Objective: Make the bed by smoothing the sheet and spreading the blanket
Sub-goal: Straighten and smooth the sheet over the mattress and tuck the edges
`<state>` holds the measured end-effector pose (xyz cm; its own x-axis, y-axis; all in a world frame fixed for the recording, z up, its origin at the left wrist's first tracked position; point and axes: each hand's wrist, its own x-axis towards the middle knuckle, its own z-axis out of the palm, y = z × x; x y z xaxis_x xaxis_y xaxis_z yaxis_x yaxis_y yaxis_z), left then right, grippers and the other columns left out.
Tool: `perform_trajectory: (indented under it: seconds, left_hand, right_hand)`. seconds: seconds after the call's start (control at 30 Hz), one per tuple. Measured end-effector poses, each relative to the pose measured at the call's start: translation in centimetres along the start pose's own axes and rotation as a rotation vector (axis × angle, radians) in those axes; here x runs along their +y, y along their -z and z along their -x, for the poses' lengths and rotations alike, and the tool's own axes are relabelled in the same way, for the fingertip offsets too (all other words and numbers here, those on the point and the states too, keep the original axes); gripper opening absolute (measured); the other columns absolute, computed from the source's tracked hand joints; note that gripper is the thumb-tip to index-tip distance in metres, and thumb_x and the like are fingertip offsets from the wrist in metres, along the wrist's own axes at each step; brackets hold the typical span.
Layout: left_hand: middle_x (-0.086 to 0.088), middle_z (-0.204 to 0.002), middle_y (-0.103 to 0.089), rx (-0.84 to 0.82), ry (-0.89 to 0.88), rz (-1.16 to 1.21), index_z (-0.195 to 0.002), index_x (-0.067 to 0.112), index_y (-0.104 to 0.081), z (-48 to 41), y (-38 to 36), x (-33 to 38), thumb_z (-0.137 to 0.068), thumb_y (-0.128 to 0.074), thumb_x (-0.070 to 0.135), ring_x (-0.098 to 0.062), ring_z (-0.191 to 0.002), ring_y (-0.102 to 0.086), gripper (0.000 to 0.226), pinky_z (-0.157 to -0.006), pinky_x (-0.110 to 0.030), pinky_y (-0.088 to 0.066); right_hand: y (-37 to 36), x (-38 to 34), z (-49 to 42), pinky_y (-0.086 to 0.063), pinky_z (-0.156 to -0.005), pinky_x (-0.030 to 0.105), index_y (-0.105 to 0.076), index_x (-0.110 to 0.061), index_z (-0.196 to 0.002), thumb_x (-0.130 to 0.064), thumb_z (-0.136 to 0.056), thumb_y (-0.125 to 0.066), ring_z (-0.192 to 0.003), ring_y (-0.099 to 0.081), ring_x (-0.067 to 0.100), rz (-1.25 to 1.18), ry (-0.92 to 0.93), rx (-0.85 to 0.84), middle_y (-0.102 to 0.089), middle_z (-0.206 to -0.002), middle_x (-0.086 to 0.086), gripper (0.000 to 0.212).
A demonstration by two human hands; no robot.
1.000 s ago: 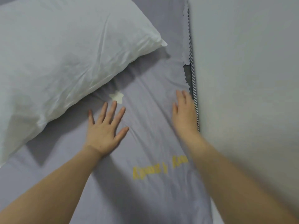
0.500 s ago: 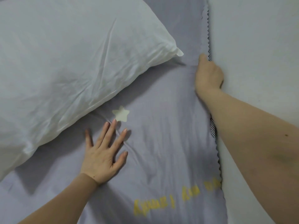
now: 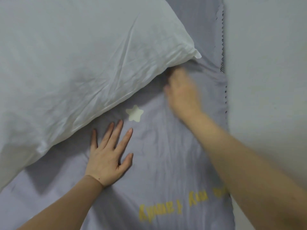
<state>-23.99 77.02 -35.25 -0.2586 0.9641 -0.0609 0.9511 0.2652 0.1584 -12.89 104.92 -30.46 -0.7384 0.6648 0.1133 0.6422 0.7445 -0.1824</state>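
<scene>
A lavender-grey sheet (image 3: 166, 163) with a pale star and yellow lettering covers the bed and shows light wrinkles in the middle. My left hand (image 3: 108, 155) lies flat on it, fingers spread, just below the star. My right hand (image 3: 181, 93) is blurred by motion and rests on the sheet beside the lower right corner of the white pillow (image 3: 74, 63). Its fingertips are dim under the pillow's edge, and it seems to hold nothing. No blanket is in view.
A pale wall (image 3: 265, 80) runs along the right side of the bed, with the sheet's zigzag edge (image 3: 222, 60) pressed against it. The big pillow fills the upper left.
My right hand has left the sheet's edge at the wall and swept left to the pillow's corner. The left hand has stayed pressed flat near the star.
</scene>
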Motion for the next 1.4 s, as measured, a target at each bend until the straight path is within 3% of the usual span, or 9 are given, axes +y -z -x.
perform_trajectory:
  seconds: [0.23,0.4,0.6,0.73,0.83,0.97,1.17,1.27,1.4]
  left_hand:
    - [0.0,-0.163,-0.008,-0.044,0.004,-0.027,-0.154,0.035,-0.013,0.0,0.3,0.2,-0.091,-0.025,0.058,-0.022,-0.15,-0.01,0.067,-0.115,-0.058,-0.001]
    - [0.016,-0.16,0.005,-0.137,0.061,0.142,-0.15,0.047,-0.004,-0.5,3.5,0.4,-0.083,-0.017,0.078,-0.014,-0.15,0.003,0.076,-0.118,-0.052,0.005]
    - [0.006,-0.142,-0.05,0.206,0.832,1.803,-0.136,0.025,-0.047,-1.5,11.5,0.2,-0.073,-0.048,0.068,-0.017,-0.134,-0.045,0.076,-0.114,-0.036,-0.031]
    - [-0.004,-0.154,-0.033,0.261,0.968,2.285,-0.153,0.019,-0.018,-2.8,17.3,-4.6,-0.069,-0.04,0.087,-0.038,-0.135,-0.04,0.11,-0.103,-0.073,-0.025]
    - [-0.01,-0.151,-0.034,0.366,1.071,2.387,-0.153,0.017,-0.017,-4.2,21.3,-8.5,-0.07,-0.042,0.086,-0.054,-0.134,-0.03,0.11,-0.089,-0.086,-0.019]
    - [-0.008,-0.124,-0.066,0.472,1.022,2.23,-0.131,0.02,-0.058,-3.9,25.2,-12.5,-0.091,-0.04,0.036,-0.037,-0.115,-0.061,0.047,-0.086,-0.074,-0.038]
    - [-0.005,-0.13,-0.063,0.673,0.901,2.163,-0.138,0.018,-0.052,-1.4,24.9,-12.0,-0.068,-0.048,0.033,-0.027,-0.116,-0.061,0.072,-0.092,-0.043,-0.051]
    - [0.001,-0.118,-0.07,0.796,1.032,2.091,-0.129,0.02,-0.058,0.7,21.4,-11.4,-0.084,-0.049,0.031,-0.023,-0.111,-0.063,0.047,-0.09,-0.037,-0.054]
    - [-0.006,-0.13,-0.06,0.81,1.379,1.932,-0.094,0.029,-0.053,3.6,16.5,-11.9,-0.103,-0.03,0.037,-0.02,-0.113,-0.058,0.026,-0.096,-0.023,-0.046]
  right_hand:
    - [0.9,5.3,5.9,-0.002,-0.121,0.042,-0.006,-0.007,-0.153,-0.037,-0.103,-0.02,-0.149,-0.004,0.018,0.192,-0.617,-0.216,-0.004,-0.162,0.007,0.06]
    - [5.8,-0.5,3.2,-0.032,-0.109,0.041,-0.033,-0.006,-0.145,-0.039,-0.099,-0.042,-0.136,-0.038,0.027,-0.271,-0.605,-0.109,-0.042,-0.146,0.012,0.057]
    - [10.0,-12.9,-4.0,-0.049,-0.087,0.033,-0.043,-0.015,-0.129,-0.038,-0.082,-0.073,-0.108,-0.058,0.018,-1.647,-1.009,-0.116,-0.06,-0.124,0.001,0.06]
    - [12.5,-19.1,-7.3,-0.03,-0.04,0.013,-0.048,-0.013,-0.065,0.004,-0.089,-0.054,-0.045,-0.042,0.007,-1.458,-0.723,-0.093,-0.047,-0.061,0.004,0.03]
    - [15.1,-23.6,-7.7,-0.03,-0.05,0.019,-0.054,-0.004,-0.062,0.003,-0.09,-0.05,-0.059,-0.042,0.006,-1.299,-0.381,-0.196,-0.052,-0.058,0.005,0.03]
    - [16.4,-28.7,-5.9,-0.047,-0.088,0.035,-0.07,0.001,-0.104,-0.009,-0.095,-0.053,-0.098,-0.059,0.02,-1.27,-0.097,-0.304,-0.07,-0.107,0.015,0.022]
    - [13.3,-31.0,4.7,-0.03,-0.058,0.035,-0.035,-0.021,-0.054,-0.017,-0.093,-0.051,-0.062,-0.036,0.012,-1.085,-0.11,-0.167,-0.032,-0.054,-0.009,0.043]
    - [8.3,-29.5,10.9,-0.039,-0.096,0.031,-0.064,-0.019,-0.103,-0.03,-0.1,-0.044,-0.102,-0.053,0.013,-0.902,-0.04,-0.458,-0.065,-0.109,0.009,0.023]
    - [2.0,-18.5,14.2,-0.014,-0.117,0.035,-0.019,-0.028,-0.152,-0.035,-0.099,-0.044,-0.147,-0.016,0.02,-0.302,-0.05,-0.857,-0.018,-0.16,0.0,0.059]
